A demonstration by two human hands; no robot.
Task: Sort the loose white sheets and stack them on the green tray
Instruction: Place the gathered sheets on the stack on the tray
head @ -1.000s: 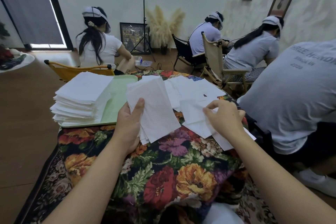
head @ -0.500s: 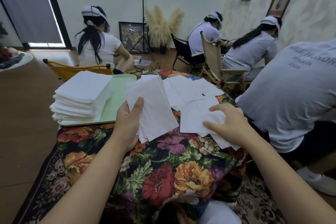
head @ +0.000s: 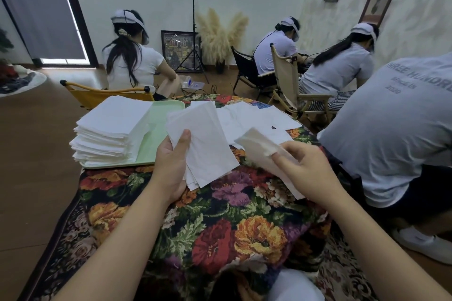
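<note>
Half a second ago the right hand (head: 307, 171) lay on the loose white sheets (head: 254, 120) spread over the floral cloth (head: 220, 217); now it has lifted one sheet (head: 259, 148) clear, pinched between thumb and fingers and bent upward above the cloth. The left hand (head: 171, 166) still grips its fanned bundle of sheets (head: 203, 144), thumb pressed on top, fingers curled beneath. The tall stack (head: 110, 129) sits unchanged on the left part of the green tray (head: 156, 134), which rests on the cloth's far left. Around the table, people in white visors sit with their backs turned; framed pictures hang on the right wall.
</note>
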